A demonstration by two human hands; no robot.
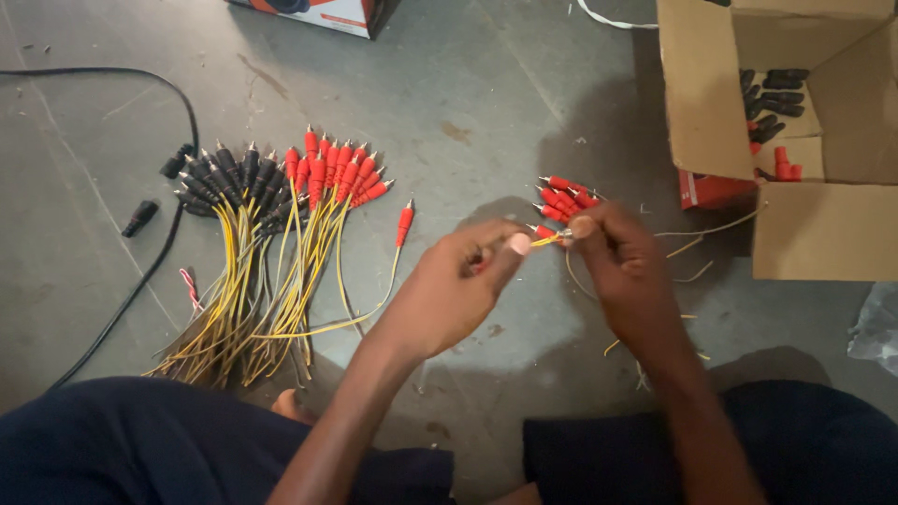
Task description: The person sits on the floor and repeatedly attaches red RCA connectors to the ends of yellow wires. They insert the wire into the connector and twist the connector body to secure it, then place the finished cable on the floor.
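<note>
Hands: both meet over the grey floor (486,112), forearms coming up from the lower edge of the view and angling toward each other.
Left hand (449,285): knuckles up, wrist bent slightly inward, thumb and forefinger pressed together on a short yellow wire (545,241); the thumb tip points right.
Right hand (622,266): back of the hand to the camera, fingers curled closed around a bunch of red plugs (561,198) that fan out up and left from the fist; its fingertip touches the same yellow wire, just beside the left thumb.
Wire ends: thin leads trail out to the right of the right hand (too fine to count).
Finished bundle (271,252): yellow cables with black and red plugs, lying on the floor well to the left of the hands.
Lone cable (404,223): one red plug, between the bundle and the left hand.
Cardboard box (823,229): open, upper right, black and red plugs inside.
Black cord (159,262): runs along the far left.
</note>
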